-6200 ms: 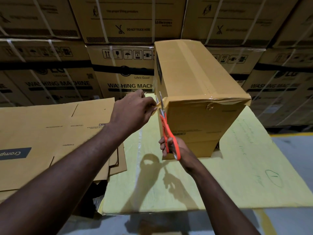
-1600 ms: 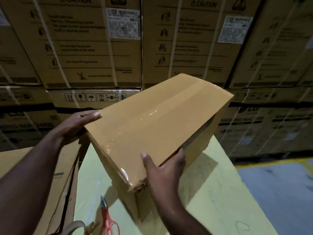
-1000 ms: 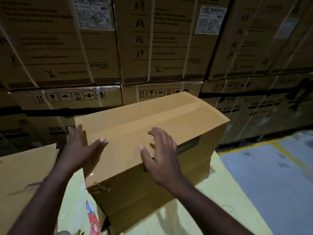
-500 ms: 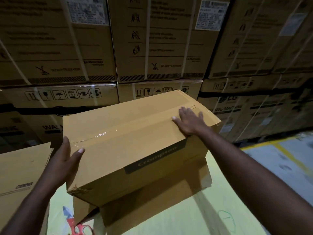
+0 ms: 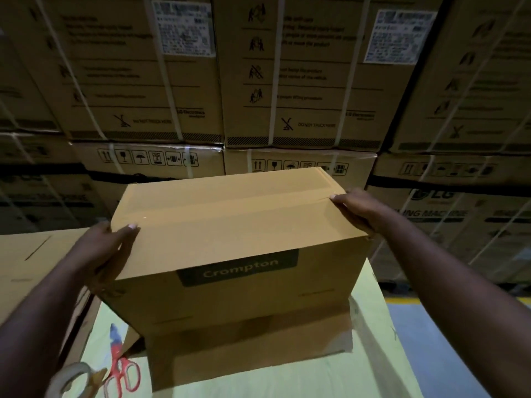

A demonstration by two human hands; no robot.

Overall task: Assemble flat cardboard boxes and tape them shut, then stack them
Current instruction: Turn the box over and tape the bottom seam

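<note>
At box (image 5: 230, 225) ends, left hand (image 5: 105, 254), right hand (image 5: 356, 209), palms hidden

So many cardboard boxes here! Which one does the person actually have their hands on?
The smaller box marked Crompton, held between the left hand and right hand; the big strapped cartons behind it stand untouched.

Warehouse, wall of stacked strapped cartons (image 5: 301, 81) printed with handling symbols and shipping labels (image 5: 185, 28), washing-machine boxes (image 5: 448, 214) below, grey floor (image 5: 436, 340) with a yellow line (image 5: 402, 300), flat cardboard (image 5: 31, 262) piled beside.
</note>
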